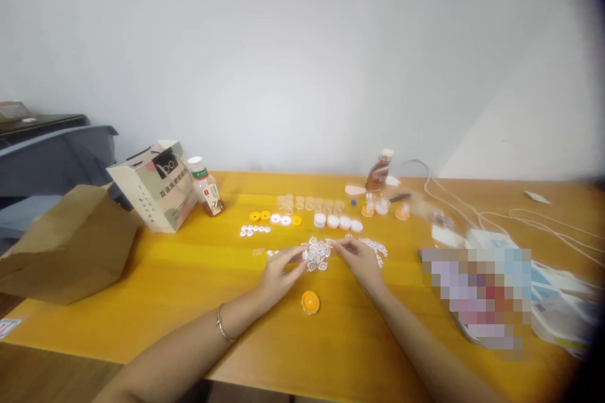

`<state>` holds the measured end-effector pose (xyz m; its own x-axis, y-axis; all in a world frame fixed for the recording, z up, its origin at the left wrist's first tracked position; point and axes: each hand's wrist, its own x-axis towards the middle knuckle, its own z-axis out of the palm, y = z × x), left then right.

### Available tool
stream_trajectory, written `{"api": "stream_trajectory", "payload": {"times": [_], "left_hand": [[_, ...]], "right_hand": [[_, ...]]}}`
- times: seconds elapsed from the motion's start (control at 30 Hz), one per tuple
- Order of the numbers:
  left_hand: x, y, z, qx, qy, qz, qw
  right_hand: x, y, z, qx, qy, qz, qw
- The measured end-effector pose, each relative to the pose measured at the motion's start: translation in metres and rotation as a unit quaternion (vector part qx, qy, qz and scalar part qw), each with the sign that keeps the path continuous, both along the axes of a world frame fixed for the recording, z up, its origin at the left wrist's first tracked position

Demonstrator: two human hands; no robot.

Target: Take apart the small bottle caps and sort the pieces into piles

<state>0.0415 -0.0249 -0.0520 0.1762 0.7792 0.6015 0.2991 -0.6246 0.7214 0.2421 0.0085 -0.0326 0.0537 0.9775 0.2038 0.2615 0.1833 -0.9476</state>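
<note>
In the head view, a pile of small white openwork plastic discs (pixel 317 254) lies on the wooden table between my hands. My left hand (pixel 278 274) reaches in from the left, thumb and forefinger closed about a white openwork disc at the pile's edge. On the other side, my right hand (pixel 360 259) has its thumb and forefinger pinched by the pile; what is between the tips is too small to make out. More openwork discs (pixel 378 248) are spread in a curve beyond the right hand. Nearer me sits an orange round cap-like part (pixel 311 303).
Behind the pile stand rows of white round parts (pixel 333 221), yellow rings (pixel 255 216) and clear cups (pixel 309 203). Bottles (pixel 208 192) (pixel 379 171), a paper bag (pixel 161 192) and a brown carton (pixel 70 245) surround them. A blurred-out device (pixel 466 330) and white cables (pixel 454 204) lie right.
</note>
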Motion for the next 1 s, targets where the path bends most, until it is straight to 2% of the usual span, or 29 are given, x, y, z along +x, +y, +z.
{"api": "stream_trajectory", "payload": {"times": [0.1, 0.37, 0.53, 0.67, 0.8, 0.87, 1.0], "left_hand": [[0.003, 0.0, 0.001, -0.055, -0.038, 0.007, 0.998], [0.005, 0.004, 0.003, -0.101, -0.076, 0.029, 0.992], [0.007, 0.007, -0.005, -0.148, -0.136, 0.013, 0.98], [0.009, 0.008, -0.008, -0.15, -0.159, 0.003, 0.976], [0.008, 0.008, -0.007, -0.143, -0.146, 0.007, 0.979], [0.008, 0.007, -0.006, -0.139, -0.133, -0.001, 0.981], [0.008, 0.004, -0.001, -0.107, -0.092, -0.033, 0.989]], "right_hand": [[-0.004, 0.003, -0.007, 0.017, -0.032, -0.006, 0.999], [-0.016, 0.016, -0.019, 0.113, -0.138, 0.001, 0.984], [-0.017, 0.02, -0.024, 0.112, -0.148, 0.003, 0.983], [-0.015, 0.023, -0.026, 0.106, -0.152, 0.002, 0.983], [-0.016, 0.018, -0.02, 0.111, -0.144, -0.024, 0.983], [-0.018, 0.009, -0.015, 0.111, -0.114, -0.002, 0.987], [-0.026, -0.014, -0.007, 0.081, -0.026, 0.128, 0.988]]}}
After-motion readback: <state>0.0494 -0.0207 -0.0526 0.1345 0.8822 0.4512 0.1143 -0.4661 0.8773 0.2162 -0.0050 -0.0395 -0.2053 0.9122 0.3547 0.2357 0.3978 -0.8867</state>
